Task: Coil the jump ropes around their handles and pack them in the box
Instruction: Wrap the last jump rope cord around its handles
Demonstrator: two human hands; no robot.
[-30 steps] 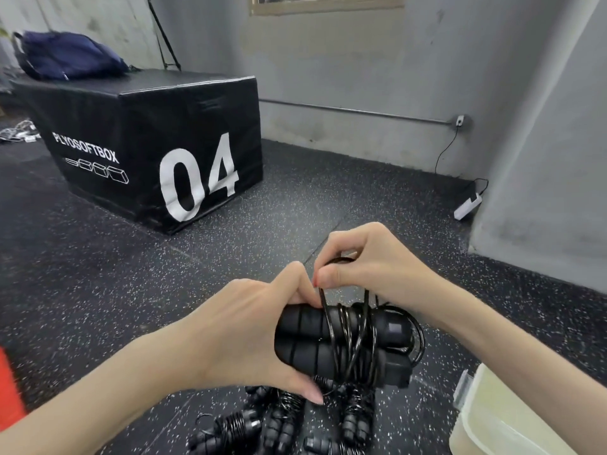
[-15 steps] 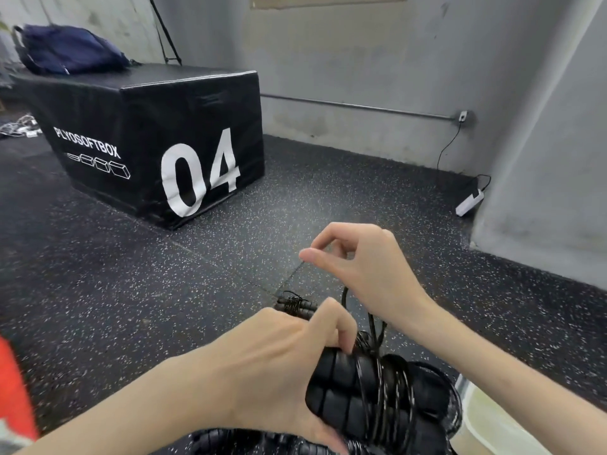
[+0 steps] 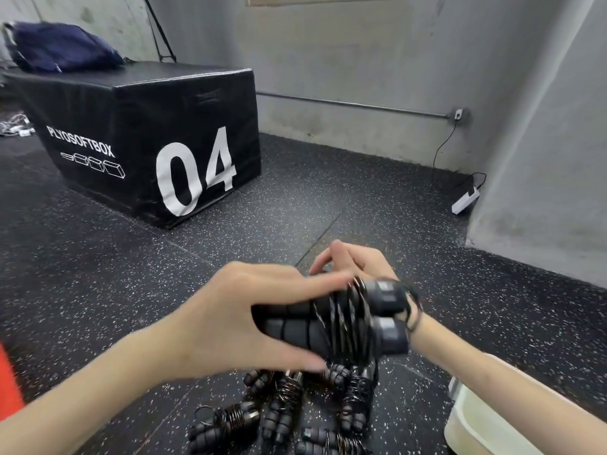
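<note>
Nearest, several coiled jump ropes (image 3: 289,412) lie in a heap on the speckled floor (image 3: 98,274), with a pale box (image 3: 486,425) just to their right. Above them the left hand (image 3: 236,320) grips a pair of black handles (image 3: 331,320) wrapped in rope. Behind the handles, the right hand (image 3: 354,262) looks curled, perhaps pinching the rope's end; blur hides it. Farther off sits a black plyo box (image 3: 147,136).

Gym training room: black speckled rubber floor (image 3: 295,198), black plyo soft box (image 3: 147,133) marked "PLYOSOFTBOX 04", navy bag (image 3: 62,47) on top, bare grey concrete walls (image 3: 361,60), coiled jump ropes (image 3: 285,408) heaped on floor.
</note>
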